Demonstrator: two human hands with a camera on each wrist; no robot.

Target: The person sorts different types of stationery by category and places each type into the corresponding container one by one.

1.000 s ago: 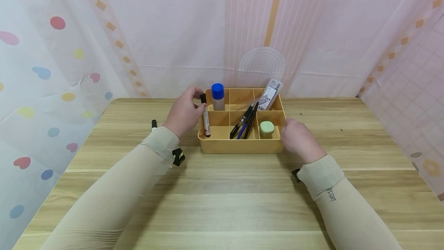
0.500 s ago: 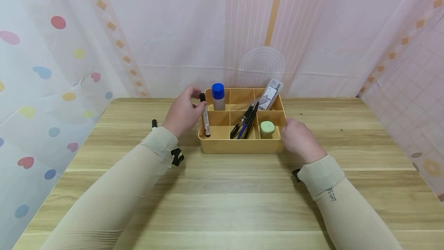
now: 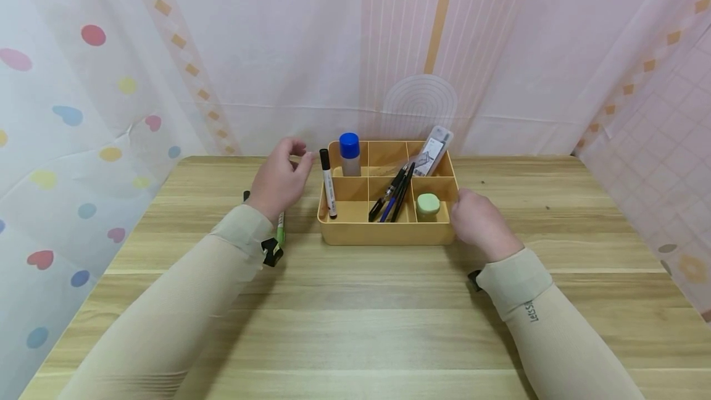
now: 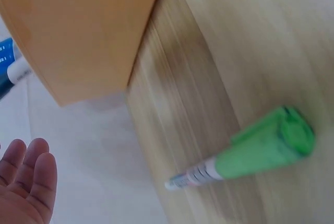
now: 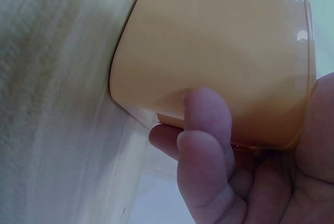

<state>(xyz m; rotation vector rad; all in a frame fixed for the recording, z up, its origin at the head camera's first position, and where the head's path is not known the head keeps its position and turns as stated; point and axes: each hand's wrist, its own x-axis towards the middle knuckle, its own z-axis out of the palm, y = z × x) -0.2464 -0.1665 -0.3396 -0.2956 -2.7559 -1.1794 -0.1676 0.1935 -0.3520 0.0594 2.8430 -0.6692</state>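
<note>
A yellow compartment organizer (image 3: 389, 234) stands on the wooden table. In its front left compartment a white marker with black ends (image 3: 329, 187) leans upright against the left wall. My left hand (image 3: 280, 178) is just left of this marker, apart from it, fingers loosely extended and holding nothing. The left wrist view shows those fingers (image 4: 44, 182) beyond the organizer's side. My right hand (image 3: 480, 221) holds the organizer's right wall; in the right wrist view its fingers (image 5: 203, 166) lie against the outside, the thumb at the rim. A green marker (image 4: 266, 148) lies on the table below my left wrist.
The organizer also holds a blue-capped glue stick (image 3: 350, 154), several pens (image 3: 395, 193), a pale green round-lidded container (image 3: 428, 205) and a clear case (image 3: 433, 150). A black-capped marker (image 3: 246, 195) lies partly hidden behind my left wrist. A patterned cloth (image 3: 278, 48) hangs behind the table.
My left hand has let go of the black-ended marker and drawn away to the left, uncovering part of the green marker. The marker stays leaning in the organizer. My right hand has not moved.
</note>
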